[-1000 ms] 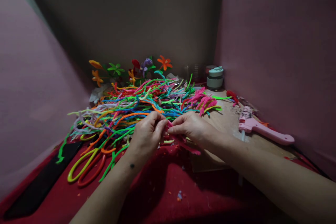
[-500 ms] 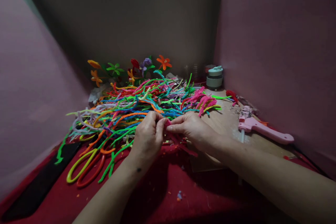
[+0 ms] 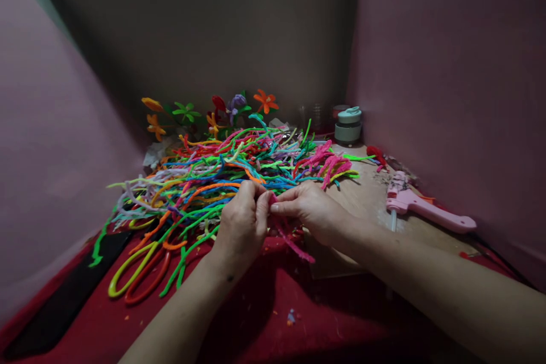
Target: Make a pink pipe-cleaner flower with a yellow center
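Between my two hands is a pink pipe cleaner (image 3: 293,247), its loose end hanging down to the right over the red cloth. My left hand (image 3: 245,216) is closed, thumb and bent forefinger pinching the pink piece. From the other side, my right hand (image 3: 313,209) pinches it with thumb and fingertips. The gripped part is mostly hidden by the fingers. Just beyond both hands spreads a big tangled heap of coloured pipe cleaners (image 3: 205,173), with a bunch of bright pink ones (image 3: 335,168) at its right end.
A pink glue gun (image 3: 430,213) lies on a wooden board (image 3: 358,196) at the right. Behind stand pipe-cleaner flowers (image 3: 267,101) and a cup with a pale green lid (image 3: 348,125). Yellow-and-red scissor handles (image 3: 128,278) poke out at the left. Scraps dot the red cloth (image 3: 256,307).
The hanging end of the pink pipe cleaner has swung slightly and shows brighter now. Both hands stay nearly in place, still pinching.
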`<state>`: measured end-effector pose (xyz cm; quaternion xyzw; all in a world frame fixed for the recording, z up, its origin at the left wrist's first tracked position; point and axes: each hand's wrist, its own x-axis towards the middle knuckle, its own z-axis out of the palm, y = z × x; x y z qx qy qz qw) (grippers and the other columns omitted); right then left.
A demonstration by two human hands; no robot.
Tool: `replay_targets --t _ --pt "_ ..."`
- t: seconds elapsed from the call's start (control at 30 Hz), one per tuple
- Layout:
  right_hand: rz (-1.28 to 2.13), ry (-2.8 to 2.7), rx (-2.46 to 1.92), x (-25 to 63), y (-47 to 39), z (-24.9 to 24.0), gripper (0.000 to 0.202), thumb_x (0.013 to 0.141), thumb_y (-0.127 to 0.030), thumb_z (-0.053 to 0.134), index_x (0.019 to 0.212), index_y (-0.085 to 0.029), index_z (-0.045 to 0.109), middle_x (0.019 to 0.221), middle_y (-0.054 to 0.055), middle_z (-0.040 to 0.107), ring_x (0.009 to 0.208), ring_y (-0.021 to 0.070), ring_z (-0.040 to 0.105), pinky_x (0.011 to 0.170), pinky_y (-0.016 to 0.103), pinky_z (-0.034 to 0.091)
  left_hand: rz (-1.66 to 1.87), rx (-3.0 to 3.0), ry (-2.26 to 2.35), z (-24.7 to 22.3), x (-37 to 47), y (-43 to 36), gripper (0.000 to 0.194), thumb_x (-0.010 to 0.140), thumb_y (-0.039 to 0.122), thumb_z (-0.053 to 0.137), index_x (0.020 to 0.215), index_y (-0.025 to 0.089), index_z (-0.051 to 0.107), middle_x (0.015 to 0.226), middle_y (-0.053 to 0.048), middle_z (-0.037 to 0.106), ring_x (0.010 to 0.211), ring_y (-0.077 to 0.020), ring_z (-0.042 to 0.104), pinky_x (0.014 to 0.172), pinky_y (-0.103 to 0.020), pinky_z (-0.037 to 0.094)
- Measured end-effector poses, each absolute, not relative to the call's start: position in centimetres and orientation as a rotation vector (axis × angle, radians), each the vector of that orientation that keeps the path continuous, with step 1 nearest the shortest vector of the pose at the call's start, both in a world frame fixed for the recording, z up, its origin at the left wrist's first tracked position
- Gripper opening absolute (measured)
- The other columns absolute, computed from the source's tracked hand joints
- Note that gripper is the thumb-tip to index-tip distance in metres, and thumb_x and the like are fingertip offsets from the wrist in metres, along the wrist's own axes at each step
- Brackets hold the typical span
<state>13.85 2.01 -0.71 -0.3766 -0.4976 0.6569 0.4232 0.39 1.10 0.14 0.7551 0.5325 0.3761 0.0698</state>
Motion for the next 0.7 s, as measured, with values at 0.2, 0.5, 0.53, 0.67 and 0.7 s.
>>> replay_targets --t 0.2,0.5,0.53,0.67,0.7 --pt "1.578 -1.337 -1.017 14.2 2.0 -0.3 0.015 0.066 -0.014 0.058 0.05 -0.012 0.06 0.043 -0.004 0.051 0.038 0.0051 0.039 0.042 0.02 0.028 0.98 1.653 1.27 1.2 0.0 1.4 0.015 0.078 0.033 0.052 0.08 0.019 0.05 0.051 0.007 0.05 0.034 -0.0066 0.039 0.035 -0.018 0.032" --pt "1.615 -1.39 -1.012 13.9 2.3 -0.9 0.02 0.071 -0.013 0.056 0.05 -0.013 0.057 0.039 -0.004 0.048 0.035 0.0047 0.036 0.038 0.021 0.023 1.099 1.79 1.447 0.6 -0.5 1.6 0.017 0.072 0.031 0.058 0.069 0.016 0.061 0.054 0.001 0.057 0.045 -0.0089 0.048 0.041 -0.018 0.037" --pt "1.63 -1.379 -1.021 13.8 2.3 -1.0 0.022 0.071 -0.015 0.057 0.05 -0.013 0.057 0.039 -0.004 0.048 0.034 0.0046 0.036 0.037 0.021 0.023 1.126 1.875 1.497 0.6 -0.6 1.6 0.016 0.073 0.031 0.057 0.07 0.016 0.062 0.059 0.0 0.06 0.049 -0.0099 0.051 0.044 -0.019 0.039" --pt "1.636 -1.403 -1.064 13.9 2.2 -0.9 0.023 0.074 -0.02 0.058 0.051 -0.014 0.058 0.037 -0.003 0.047 0.03 0.0048 0.035 0.034 0.021 0.021 1.21 1.961 1.528 0.6 -0.8 1.7 0.014 0.071 0.031 0.059 0.068 0.018 0.064 0.065 -0.001 0.063 0.056 -0.0124 0.057 0.05 -0.02 0.044" --pt "1.637 -1.404 -1.077 13.9 2.1 -0.7 0.024 0.074 -0.02 0.058 0.051 -0.013 0.058 0.036 -0.003 0.047 0.029 0.0048 0.035 0.033 0.02 0.021 1.236 1.9 1.494 0.6 -0.9 1.8 0.013 0.07 0.03 0.061 0.066 0.017 0.063 0.06 -0.001 0.061 0.053 -0.0118 0.055 0.048 -0.019 0.043"
